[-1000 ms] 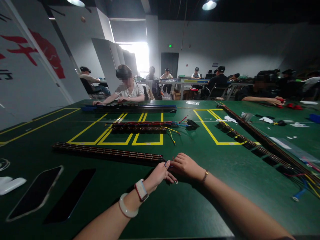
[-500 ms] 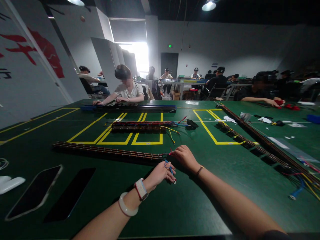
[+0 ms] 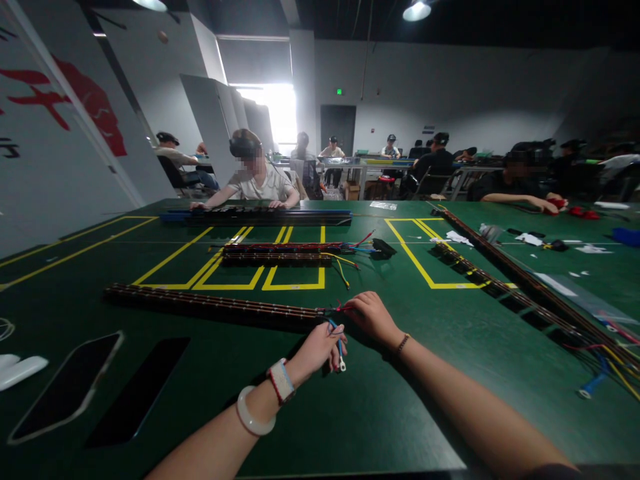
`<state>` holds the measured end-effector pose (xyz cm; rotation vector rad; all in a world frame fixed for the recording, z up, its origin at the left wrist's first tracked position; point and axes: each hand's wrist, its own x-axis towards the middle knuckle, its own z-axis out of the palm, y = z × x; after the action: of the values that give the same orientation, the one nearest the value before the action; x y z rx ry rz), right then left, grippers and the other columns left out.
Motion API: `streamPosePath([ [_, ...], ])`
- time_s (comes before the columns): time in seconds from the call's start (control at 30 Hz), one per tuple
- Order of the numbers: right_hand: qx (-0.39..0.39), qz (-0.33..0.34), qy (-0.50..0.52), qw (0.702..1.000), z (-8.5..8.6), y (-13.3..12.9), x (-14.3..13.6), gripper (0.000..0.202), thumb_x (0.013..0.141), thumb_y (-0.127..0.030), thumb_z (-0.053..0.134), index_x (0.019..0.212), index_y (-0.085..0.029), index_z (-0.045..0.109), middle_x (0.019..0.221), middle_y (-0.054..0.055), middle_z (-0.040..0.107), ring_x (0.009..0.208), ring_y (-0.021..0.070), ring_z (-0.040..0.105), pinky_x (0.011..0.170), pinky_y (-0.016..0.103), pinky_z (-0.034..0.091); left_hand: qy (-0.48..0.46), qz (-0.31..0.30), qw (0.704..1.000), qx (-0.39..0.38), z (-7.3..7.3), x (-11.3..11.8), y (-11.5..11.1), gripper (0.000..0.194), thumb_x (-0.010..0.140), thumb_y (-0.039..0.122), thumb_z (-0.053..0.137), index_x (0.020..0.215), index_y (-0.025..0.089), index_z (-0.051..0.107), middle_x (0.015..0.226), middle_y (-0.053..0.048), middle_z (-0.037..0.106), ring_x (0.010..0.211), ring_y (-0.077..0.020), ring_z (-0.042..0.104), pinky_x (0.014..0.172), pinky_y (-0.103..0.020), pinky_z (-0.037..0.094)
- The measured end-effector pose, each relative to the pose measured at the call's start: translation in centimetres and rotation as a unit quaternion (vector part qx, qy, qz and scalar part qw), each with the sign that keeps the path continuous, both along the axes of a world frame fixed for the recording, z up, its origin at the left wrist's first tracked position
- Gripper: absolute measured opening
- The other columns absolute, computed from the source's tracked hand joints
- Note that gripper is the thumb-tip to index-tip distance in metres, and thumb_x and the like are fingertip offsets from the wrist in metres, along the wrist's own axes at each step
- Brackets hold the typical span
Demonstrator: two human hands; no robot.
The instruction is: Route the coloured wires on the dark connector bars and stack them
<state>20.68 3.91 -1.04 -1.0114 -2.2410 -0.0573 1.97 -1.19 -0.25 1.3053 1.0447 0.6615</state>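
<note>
A long dark strip with brownish bars (image 3: 215,305) lies across the green table, its wired end toward my hands. My left hand (image 3: 323,347) is closed on a blue wire (image 3: 341,350) that leaves this end; a metal ring lug (image 3: 343,365) on the wire hangs below the fingers. To its right, my right hand (image 3: 369,313) pinches a red wire (image 3: 343,307) from the same end. The fingertips of my right hand are partly hidden behind the hand.
Two dark phones (image 3: 137,390) and a white object (image 3: 23,370) lie at the left. Shorter wired strips (image 3: 277,257) lie ahead inside yellow tape. More long strips (image 3: 510,273) run along the right. Across the table, a person (image 3: 260,173) handles a long blue-black rail (image 3: 260,218).
The blue wire's lug has swung slightly left and turned under my left hand. My right hand has shifted slightly right with the red wire. The person opposite has moved an arm along the rail.
</note>
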Motion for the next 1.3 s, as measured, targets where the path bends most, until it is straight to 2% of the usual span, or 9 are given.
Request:
streamPosePath([
  [0.1, -0.003, 0.008, -0.008, 1.000, 0.0, 0.0, 0.0, 0.014, 0.093, -0.026, 0.056, 0.092, -0.018, 0.068, 0.084, 0.006, 0.067, 0.081, 0.0163, 0.056, 0.079, 0.029, 0.037, 0.075, -0.005, 0.996, 0.055, 0.3, -0.4, 0.3, 0.038, 0.091, 0.047, 0.041, 0.076, 0.015, 0.052, 0.059, -0.001, 0.060, 0.034, -0.0059, 0.041, 0.038, -0.019, 0.031],
  [0.23, 0.000, 0.014, -0.006, 1.000, -0.1, 0.1, 0.1, 0.016, 0.094, -0.027, 0.054, 0.092, -0.019, 0.068, 0.085, 0.006, 0.067, 0.081, 0.0161, 0.056, 0.079, 0.030, 0.037, 0.170, -0.002, 0.975, 0.145, 1.2, -0.8, 0.2, 0.035, 0.092, 0.040, 0.039, 0.073, 0.016, 0.054, 0.059, -0.002, 0.061, 0.052, -0.0120, 0.056, 0.053, -0.022, 0.041],
  [0.33, 0.000, 0.014, -0.002, 1.000, -0.2, 0.1, 0.1, 0.017, 0.094, -0.028, 0.054, 0.093, -0.019, 0.068, 0.085, 0.006, 0.067, 0.081, 0.0167, 0.056, 0.079, 0.030, 0.037, 0.255, -0.005, 0.949, 0.183, 2.0, -1.0, -0.1, 0.036, 0.094, 0.037, 0.037, 0.071, 0.016, 0.055, 0.058, -0.002, 0.060, 0.055, -0.0140, 0.058, 0.058, -0.025, 0.041],
  [0.47, 0.003, 0.012, -0.009, 1.000, -0.3, 0.1, 0.1, 0.017, 0.094, -0.027, 0.053, 0.093, -0.019, 0.068, 0.084, 0.006, 0.067, 0.082, 0.0169, 0.056, 0.079, 0.030, 0.038, 0.336, -0.007, 0.922, 0.192, 2.7, -1.0, -0.6, 0.036, 0.095, 0.036, 0.036, 0.075, 0.017, 0.058, 0.064, -0.004, 0.061, 0.060, -0.0161, 0.060, 0.064, -0.027, 0.042],
  [0.73, -0.011, 0.005, -0.021, 1.000, 0.1, -0.2, 0.1, 0.010, 0.090, -0.024, 0.060, 0.095, -0.020, 0.067, 0.088, 0.005, 0.066, 0.085, 0.0172, 0.057, 0.079, 0.030, 0.039, 0.393, -0.022, 0.886, 0.246, 2.9, -0.9, -0.7, 0.038, 0.095, 0.039, 0.038, 0.077, 0.016, 0.063, 0.074, -0.010, 0.067, 0.071, -0.0221, 0.065, 0.072, -0.031, 0.044],
  [0.97, -0.038, -0.020, -0.035, 0.998, -0.3, -0.1, 0.2, 0.015, 0.087, -0.028, 0.065, 0.099, -0.019, 0.066, 0.092, 0.006, 0.064, 0.090, 0.0193, 0.055, 0.083, 0.032, 0.039, 0.376, -0.022, 0.892, 0.250, 2.8, -0.9, -0.8, 0.045, 0.096, 0.041, 0.034, 0.075, 0.017, 0.066, 0.077, -0.009, 0.069, 0.072, -0.0207, 0.066, 0.072, -0.030, 0.045],
  [1.1, -0.048, -0.020, -0.048, 0.998, -0.2, -0.1, 0.2, 0.010, 0.087, -0.028, 0.063, 0.089, -0.019, 0.066, 0.084, 0.005, 0.063, 0.085, 0.0184, 0.054, 0.081, 0.032, 0.037, 0.386, -0.020, 0.884, 0.262, 2.7, -1.0, -0.7, 0.046, 0.096, 0.042, 0.033, 0.076, 0.017, 0.067, 0.078, -0.010, 0.069, 0.073, -0.0213, 0.066, 0.072, -0.031, 0.045],
  [1.3, -0.102, 0.016, -0.040, 0.994, 0.0, -1.0, -0.2, 0.024, 0.093, -0.035, 0.054, 0.079, -0.018, 0.064, 0.077, 0.003, 0.062, 0.078, 0.0160, 0.054, 0.080, 0.032, 0.037, 0.386, -0.015, 0.886, 0.256, 2.6, -0.9, -0.8, 0.044, 0.096, 0.040, 0.033, 0.080, 0.017, 0.067, 0.083, -0.011, 0.070, 0.075, -0.0206, 0.066, 0.072, -0.029, 0.044],
])
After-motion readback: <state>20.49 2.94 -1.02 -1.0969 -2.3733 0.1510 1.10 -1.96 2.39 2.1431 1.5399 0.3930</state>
